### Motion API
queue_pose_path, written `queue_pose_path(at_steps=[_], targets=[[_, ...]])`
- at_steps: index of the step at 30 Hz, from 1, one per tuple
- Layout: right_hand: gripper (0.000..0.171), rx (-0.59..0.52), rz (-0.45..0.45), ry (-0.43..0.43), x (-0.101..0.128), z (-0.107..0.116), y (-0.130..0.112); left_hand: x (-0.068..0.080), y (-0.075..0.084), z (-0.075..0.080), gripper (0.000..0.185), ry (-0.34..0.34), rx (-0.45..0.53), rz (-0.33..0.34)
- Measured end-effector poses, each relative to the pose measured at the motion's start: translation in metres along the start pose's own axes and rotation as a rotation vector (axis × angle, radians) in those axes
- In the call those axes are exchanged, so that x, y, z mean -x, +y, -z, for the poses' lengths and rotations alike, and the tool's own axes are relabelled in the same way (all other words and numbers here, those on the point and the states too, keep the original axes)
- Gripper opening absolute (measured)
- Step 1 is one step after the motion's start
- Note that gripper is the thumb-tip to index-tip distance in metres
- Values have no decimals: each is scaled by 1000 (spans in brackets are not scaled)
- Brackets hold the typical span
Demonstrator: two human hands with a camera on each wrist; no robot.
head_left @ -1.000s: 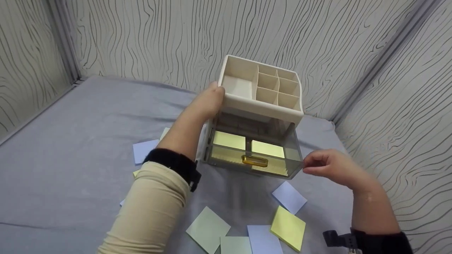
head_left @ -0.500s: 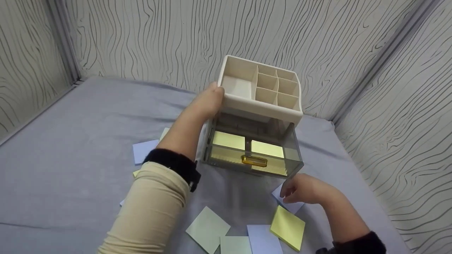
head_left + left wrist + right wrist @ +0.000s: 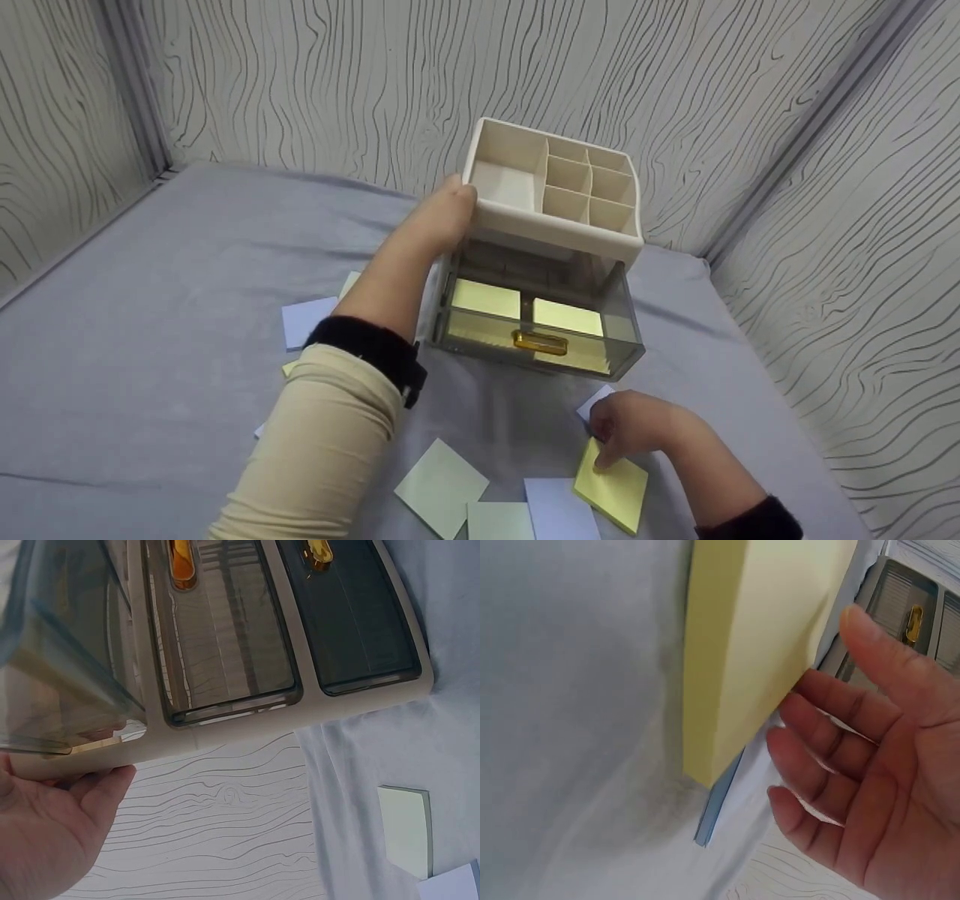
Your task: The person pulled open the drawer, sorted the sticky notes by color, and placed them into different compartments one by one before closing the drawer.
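A cream desk organizer (image 3: 551, 225) stands on the cloth, its top drawer (image 3: 626, 307) pulled out. Inside that drawer lie yellow sticky note pads (image 3: 487, 298) in two stacks. My left hand (image 3: 446, 214) holds the organizer's upper left side; in the left wrist view its fingers (image 3: 109, 795) go behind the edge. In front of the drawer, my right hand (image 3: 637, 427) is over a loose yellow sticky note pad (image 3: 622, 491). The right wrist view shows its fingers spread and slightly bent beside that pad. A lilac pad (image 3: 592, 405) is partly hidden under the hand.
Green pads (image 3: 442, 487) and a lilac pad (image 3: 559, 510) lie near the front. More pads, one of them lilac (image 3: 306, 322), lie left of my left forearm. Two lower drawers (image 3: 367, 622) are shut. Patterned walls (image 3: 315, 82) enclose the cloth-covered surface (image 3: 165, 337).
My right hand has moved from the drawer's right corner down and left to the loose yellow pad. The left hand and the organizer have stayed in place.
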State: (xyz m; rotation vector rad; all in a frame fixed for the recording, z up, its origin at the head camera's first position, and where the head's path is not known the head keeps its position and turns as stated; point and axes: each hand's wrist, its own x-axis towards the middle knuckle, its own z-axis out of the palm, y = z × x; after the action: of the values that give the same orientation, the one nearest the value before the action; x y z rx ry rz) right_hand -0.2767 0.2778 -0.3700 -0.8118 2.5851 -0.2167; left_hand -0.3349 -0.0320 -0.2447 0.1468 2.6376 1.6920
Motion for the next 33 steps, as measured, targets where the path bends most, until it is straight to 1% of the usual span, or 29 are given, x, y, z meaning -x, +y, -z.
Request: queue_pose_path(at_steps=[5,9,14,17,22,27,29,33], targets=[[37,19,-63,-21,-1,-4,-7,1,0,0,42,6,2,3],[38,22,-127,-36,-2,-7,-11,2,0,0,41,6,8,5],[36,-25,-175,-37,-3,-10,-13,2,-1,3,39,-11,-10,2],[34,-33,-170,-28,-3,-10,-13,1,-1,4,39,-15,-16,7],[34,0,-147,-12,-2,-9,-12,1,0,3,41,-8,-25,23],[33,12,-133,-17,0,-8,-11,1,1,2,42,-7,-32,30],[30,19,-102,-23,2,-6,-8,1,1,1,43,-10,-25,27],[22,28,-6,-35,6,1,-3,0,0,1,44,-7,-24,16]])
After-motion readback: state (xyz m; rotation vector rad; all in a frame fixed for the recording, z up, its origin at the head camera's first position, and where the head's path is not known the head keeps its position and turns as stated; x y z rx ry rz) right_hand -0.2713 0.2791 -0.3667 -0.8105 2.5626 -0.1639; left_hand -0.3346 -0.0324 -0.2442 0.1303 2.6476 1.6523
